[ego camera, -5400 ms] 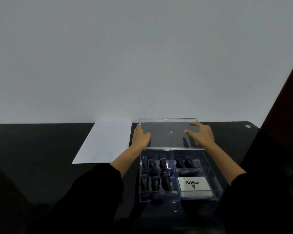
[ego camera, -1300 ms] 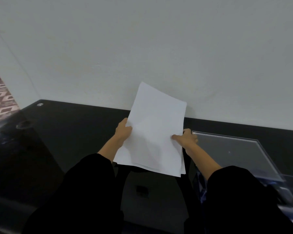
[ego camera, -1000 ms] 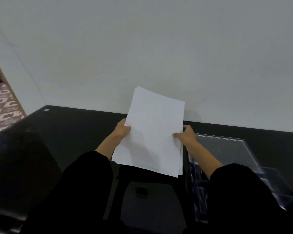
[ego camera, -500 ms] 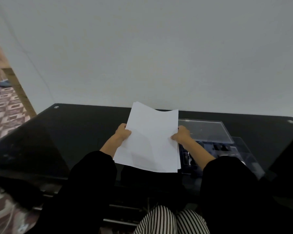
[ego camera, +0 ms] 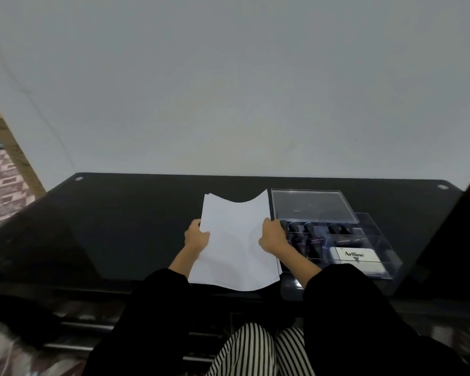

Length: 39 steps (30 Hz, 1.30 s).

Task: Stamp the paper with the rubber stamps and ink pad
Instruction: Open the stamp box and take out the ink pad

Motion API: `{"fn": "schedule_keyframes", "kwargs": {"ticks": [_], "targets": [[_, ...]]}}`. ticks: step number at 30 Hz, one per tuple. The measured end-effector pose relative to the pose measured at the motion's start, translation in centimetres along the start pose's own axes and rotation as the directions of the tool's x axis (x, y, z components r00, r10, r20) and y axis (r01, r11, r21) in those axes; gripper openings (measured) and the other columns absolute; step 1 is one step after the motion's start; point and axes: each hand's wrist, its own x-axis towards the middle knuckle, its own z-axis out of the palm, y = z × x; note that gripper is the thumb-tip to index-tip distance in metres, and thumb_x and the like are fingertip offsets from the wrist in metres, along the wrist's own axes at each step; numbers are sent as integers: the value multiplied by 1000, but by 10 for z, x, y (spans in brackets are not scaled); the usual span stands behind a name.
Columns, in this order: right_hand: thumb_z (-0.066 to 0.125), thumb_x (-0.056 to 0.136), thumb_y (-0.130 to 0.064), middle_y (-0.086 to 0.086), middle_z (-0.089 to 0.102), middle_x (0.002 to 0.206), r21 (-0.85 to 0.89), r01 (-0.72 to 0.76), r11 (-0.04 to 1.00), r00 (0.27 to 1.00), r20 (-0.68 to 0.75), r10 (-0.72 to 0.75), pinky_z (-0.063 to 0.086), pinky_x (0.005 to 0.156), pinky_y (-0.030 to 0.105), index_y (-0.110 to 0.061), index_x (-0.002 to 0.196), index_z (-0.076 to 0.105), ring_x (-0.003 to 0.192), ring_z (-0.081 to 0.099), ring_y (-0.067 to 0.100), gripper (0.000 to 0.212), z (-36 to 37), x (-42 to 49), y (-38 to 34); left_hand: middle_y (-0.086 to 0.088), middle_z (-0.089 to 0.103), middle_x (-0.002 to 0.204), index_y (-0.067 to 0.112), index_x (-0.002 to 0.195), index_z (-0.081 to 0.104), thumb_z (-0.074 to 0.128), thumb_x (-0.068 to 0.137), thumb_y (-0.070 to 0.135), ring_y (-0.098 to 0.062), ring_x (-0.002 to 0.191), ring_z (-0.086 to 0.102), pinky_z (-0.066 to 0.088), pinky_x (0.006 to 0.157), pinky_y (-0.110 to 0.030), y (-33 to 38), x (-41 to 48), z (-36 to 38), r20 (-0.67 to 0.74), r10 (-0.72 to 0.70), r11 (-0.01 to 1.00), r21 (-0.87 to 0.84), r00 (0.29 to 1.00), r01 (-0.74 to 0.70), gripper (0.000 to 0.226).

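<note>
The black glass table [ego camera: 120, 226] met a plain white wall [ego camera: 228, 90], with patterned floor [ego camera: 3, 180] to its left. My left hand [ego camera: 196, 237] and right hand [ego camera: 273, 236] each gripped a side of the paper stack [ego camera: 236, 240] near the front edge, beside the clear box [ego camera: 375, 248] holding the stamps [ego camera: 307, 229] and the ink pad [ego camera: 357, 260]. Five seconds earlier the stack lay flat by the far edge.

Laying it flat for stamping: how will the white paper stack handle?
Likely floppy: the white paper stack dips at its far edge between left hand and right hand. Sheets fan at the edges, so may slip apart.
</note>
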Motion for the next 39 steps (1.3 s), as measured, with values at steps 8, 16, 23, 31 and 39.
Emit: {"fn": "schedule_keyframes", "kwargs": {"ticks": [8, 16, 23, 31, 39], "targets": [[48, 92, -7, 23, 25, 141, -73, 52, 996, 998, 44, -49, 31, 106, 36, 4, 132, 31, 132, 27, 36, 45, 12, -2, -1, -17, 56, 120, 2, 124, 50, 40, 88, -6, -24, 90, 51, 44, 79, -33, -2, 11, -2, -10, 57, 986, 157, 998, -55, 38], [44, 92, -3, 18, 40, 131, -19, 126, 992, 992, -24, -126, 37, 96, 34, -5, 106, 41, 124, 37, 32, 15, -1, 0, 7, -18, 49, 128, 3, 121, 50, 44, 86, -1, -32, 107, 53, 45, 84, -35, 6, 13, -4, 74, 86, 932, 346, 994, -106, 36], [49, 91, -6, 16, 48, 131, 61, 175, 983, 980, -102, -169, 41, 101, 38, -1, 129, 45, 125, 42, 32, 39, -37, -6, 25, -13, 43, 141, 4, 133, 47, 46, 91, 1, -26, 129, 42, 35, 101, -28, 43, -3, 7, 187, 239, 895, 338, 953, -291, 43], [53, 90, -7, 16, 50, 136, 50, 92, 994, 983, -164, -83, 39, 105, 36, -2, 135, 44, 127, 45, 31, 46, -82, -26, 73, -13, 58, 126, 5, 122, 56, 46, 91, 2, -24, 117, 53, 42, 91, -25, 110, -47, 63, 303, 429, 836, 224, 851, -501, 33], [55, 88, -10, 16, 59, 124, 62, -70, 996, 977, -196, 81, 45, 92, 35, -4, 122, 57, 115, 54, 31, 34, -116, -46, 136, -14, 60, 125, 4, 120, 58, 47, 92, 3, -23, 117, 55, 39, 91, -19, 150, -93, 130, 486, 470, 800, 119, 737, -589, 30]]}}
